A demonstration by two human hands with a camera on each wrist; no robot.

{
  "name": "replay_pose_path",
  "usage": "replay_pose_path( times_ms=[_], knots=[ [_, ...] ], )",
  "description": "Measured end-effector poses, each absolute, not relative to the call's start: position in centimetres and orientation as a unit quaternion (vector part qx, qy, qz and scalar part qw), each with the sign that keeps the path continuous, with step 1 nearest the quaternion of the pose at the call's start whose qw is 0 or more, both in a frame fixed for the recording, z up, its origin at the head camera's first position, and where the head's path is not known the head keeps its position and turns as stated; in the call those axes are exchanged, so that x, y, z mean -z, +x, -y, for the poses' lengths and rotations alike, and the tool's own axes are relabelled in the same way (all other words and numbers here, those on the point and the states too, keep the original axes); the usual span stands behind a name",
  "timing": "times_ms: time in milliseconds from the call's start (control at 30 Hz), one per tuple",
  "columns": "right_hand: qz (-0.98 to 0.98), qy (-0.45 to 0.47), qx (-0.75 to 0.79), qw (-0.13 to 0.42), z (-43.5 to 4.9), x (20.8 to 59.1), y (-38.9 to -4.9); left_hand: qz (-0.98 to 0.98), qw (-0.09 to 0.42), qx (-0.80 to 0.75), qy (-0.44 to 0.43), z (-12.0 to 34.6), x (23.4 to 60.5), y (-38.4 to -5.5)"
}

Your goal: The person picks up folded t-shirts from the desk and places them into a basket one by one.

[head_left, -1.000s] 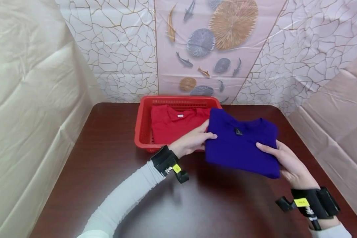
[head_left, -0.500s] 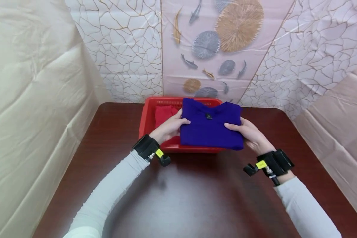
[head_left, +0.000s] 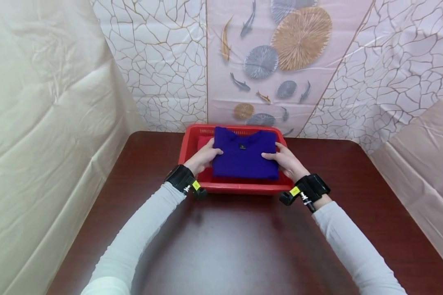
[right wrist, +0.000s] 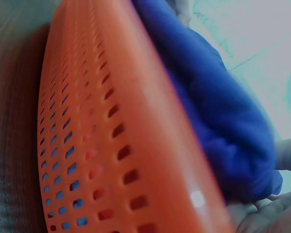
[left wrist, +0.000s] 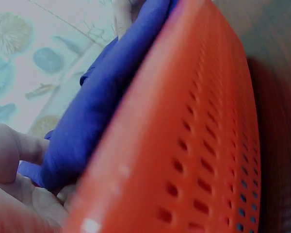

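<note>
A folded dark blue shirt (head_left: 245, 164) with a small black neck label lies flat between both hands, over the opening of the red plastic basket (head_left: 240, 188). The left hand (head_left: 203, 157) pinches its left edge, thumb on top and fingers beneath. At the opposite edge, the right hand (head_left: 287, 162) grips it the same way. Below the blue shirt, only the left part of a red shirt (head_left: 204, 142) shows inside the basket. Both wrist views have the folded edge of the blue shirt (left wrist: 87, 111) at the perforated basket wall (right wrist: 121, 136). Whether the two shirts touch is hidden.
The basket stands at the back of a dark brown table (head_left: 221, 246). Behind it hangs a patterned backdrop (head_left: 262, 61). A beige cloth wall (head_left: 51, 135) rises on the left, with another cloth wall (head_left: 424, 151) on the right.
Both hands have carried the blue shirt leftward, from the right of the basket to over its opening. It now covers most of the red shirt. The head view has shifted slightly.
</note>
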State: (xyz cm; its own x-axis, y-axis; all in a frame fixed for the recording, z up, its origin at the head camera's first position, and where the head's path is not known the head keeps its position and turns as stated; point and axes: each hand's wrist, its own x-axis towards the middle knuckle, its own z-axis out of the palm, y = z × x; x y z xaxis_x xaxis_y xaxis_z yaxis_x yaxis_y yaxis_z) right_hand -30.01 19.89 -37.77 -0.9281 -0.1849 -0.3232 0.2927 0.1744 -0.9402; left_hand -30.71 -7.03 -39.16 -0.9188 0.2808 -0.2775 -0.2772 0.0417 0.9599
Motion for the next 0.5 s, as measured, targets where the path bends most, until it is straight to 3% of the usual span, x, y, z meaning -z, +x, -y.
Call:
replay_pose_path(
  times_ms=[367,500],
  knots=[
    [-0.789,0.013,0.59,0.172,-19.7,38.7,-30.1,-0.735,0.213,-0.643,-0.038,7.9,40.0,-30.8],
    [-0.857,-0.052,0.498,0.121,-19.7,38.7,-29.4,-0.761,0.198,-0.616,-0.041,8.5,39.6,-30.6]
  ],
)
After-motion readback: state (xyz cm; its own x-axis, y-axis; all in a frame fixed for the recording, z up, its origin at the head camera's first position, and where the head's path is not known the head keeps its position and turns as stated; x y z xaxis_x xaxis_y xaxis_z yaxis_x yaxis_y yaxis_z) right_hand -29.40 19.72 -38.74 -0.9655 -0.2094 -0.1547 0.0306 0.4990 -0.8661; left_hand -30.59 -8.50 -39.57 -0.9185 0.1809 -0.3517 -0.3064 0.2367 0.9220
